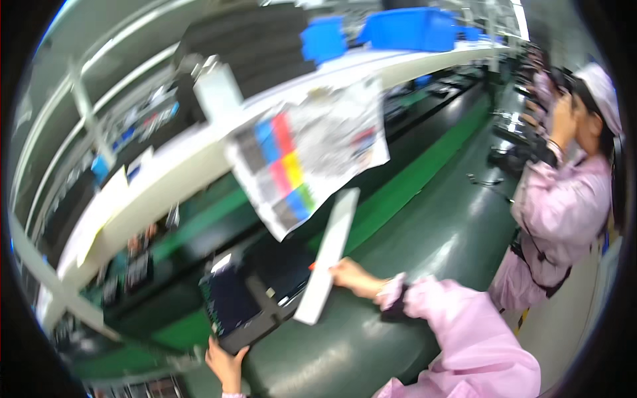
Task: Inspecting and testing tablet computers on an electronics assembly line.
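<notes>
A black tray (pixel 262 326) with dark, flat screen-like panels (pixel 232 300) in it lies on the green work surface in front of me. My left hand (pixel 225 366) is at its near left corner, thumb and fingers on either side of that corner. My right hand (pixel 355 277) is closed on a long white flat strip (pixel 326 259), which slants up and away over the tray's right side. A small red-orange spot shows beside the right fingertips; I cannot make out what it is.
A sheet with coloured squares (pixel 288 166) hangs from a white shelf (pixel 159 172) above the bench. Blue bins (pixel 408 30) stand on the shelf. At the right a co-worker in pink (pixel 564 199) sits by the green bench (pixel 424 232), near cables and devices.
</notes>
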Motion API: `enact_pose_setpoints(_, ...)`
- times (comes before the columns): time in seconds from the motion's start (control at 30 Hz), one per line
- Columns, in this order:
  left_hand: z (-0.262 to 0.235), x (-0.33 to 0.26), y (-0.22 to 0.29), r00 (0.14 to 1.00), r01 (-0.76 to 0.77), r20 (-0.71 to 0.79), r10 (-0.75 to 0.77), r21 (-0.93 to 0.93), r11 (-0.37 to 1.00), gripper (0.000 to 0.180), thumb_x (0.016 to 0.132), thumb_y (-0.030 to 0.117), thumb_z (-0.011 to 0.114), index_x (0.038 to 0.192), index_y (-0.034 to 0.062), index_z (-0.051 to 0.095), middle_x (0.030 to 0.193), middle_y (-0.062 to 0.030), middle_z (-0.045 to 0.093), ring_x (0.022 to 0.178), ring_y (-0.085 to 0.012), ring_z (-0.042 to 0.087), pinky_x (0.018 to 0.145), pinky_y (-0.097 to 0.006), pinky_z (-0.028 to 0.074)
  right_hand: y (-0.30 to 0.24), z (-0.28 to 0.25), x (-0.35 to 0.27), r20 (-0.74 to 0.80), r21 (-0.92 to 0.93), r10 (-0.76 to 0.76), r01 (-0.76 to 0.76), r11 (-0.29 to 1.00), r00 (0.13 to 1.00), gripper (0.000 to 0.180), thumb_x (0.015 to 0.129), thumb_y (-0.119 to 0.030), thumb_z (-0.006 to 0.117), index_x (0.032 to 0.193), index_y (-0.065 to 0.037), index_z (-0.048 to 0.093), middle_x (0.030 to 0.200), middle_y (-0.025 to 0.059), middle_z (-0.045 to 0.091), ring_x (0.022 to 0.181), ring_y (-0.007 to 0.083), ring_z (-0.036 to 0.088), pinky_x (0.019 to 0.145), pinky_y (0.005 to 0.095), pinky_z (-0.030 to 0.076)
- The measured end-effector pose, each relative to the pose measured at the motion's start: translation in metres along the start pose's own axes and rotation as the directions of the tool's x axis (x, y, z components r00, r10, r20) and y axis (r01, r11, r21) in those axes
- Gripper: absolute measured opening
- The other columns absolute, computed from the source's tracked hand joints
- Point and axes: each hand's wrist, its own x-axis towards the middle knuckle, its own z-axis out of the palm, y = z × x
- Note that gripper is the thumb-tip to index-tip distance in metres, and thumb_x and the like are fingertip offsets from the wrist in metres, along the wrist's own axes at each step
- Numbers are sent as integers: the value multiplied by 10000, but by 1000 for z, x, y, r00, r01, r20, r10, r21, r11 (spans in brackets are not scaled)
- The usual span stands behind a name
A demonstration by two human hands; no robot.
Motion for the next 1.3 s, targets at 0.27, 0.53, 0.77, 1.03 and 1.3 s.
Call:
enact_pose_setpoints(0.27, 39, 36, -61, 983, 185, -106, -152, 505, 843, 907, 652, 696, 587, 1206, -12, 470, 1011, -117, 607, 903, -264, 592, 774, -398, 448, 43, 77, 84, -253, -144, -100, 65, 987, 962, 448, 798, -333, 581, 856, 111, 571, 829, 174, 622, 806, 233, 595, 712, 336, 465)
enact_pose_setpoints(0.53, 58, 72, -24, 801, 582, 103, -589, 94, 808, 682, 721, 418, 703, 1193, 10, 429, 1229, -175, 484, 1147, -337, 471, 897, -525, 379, 52, 81, 83, -371, -20, -58, 55, 998, 927, 297, 807, -279, 597, 882, 3, 540, 796, 71, 555, 727, 131, 513, 652, 281, 418)
enact_pose_setpoints(0.77, 36, 42, 48, 935, 347, 187, -301, -314, 884, 636, 807, 338, 627, 1274, -8, 369, 1278, -201, 453, 1172, -324, 458, 975, -430, 355, -5, 44, 23, -43, 396, -26, 41, 917, 999, 188, 849, -171, 525, 936, -14, 469, 954, 110, 563, 897, 231, 599, 813, 368, 476)
enact_pose_setpoints(1.03, 60, 8, 207, 686, 718, 619, 382, -661, -219, 501, 960, 434, 388, 1224, 15, 461, 1109, -58, 564, 992, -126, 544, 861, -264, 439, 3, 20, -47, 189, 280, 151, -200, 939, 970, 141, 869, -125, 485, 952, -14, 512, 897, 86, 587, 772, 187, 622, 662, 335, 538)
enact_pose_setpoints(1.3, 56, -25, 254, 698, 685, 670, 252, -524, -506, 417, 943, 320, 488, 1251, 44, 434, 1120, -45, 552, 1006, -124, 549, 862, -282, 454, 6, 23, -72, 83, 207, 201, -214, 955, 976, 172, 902, -175, 506, 955, -15, 540, 818, 32, 576, 721, 103, 570, 638, 246, 479)
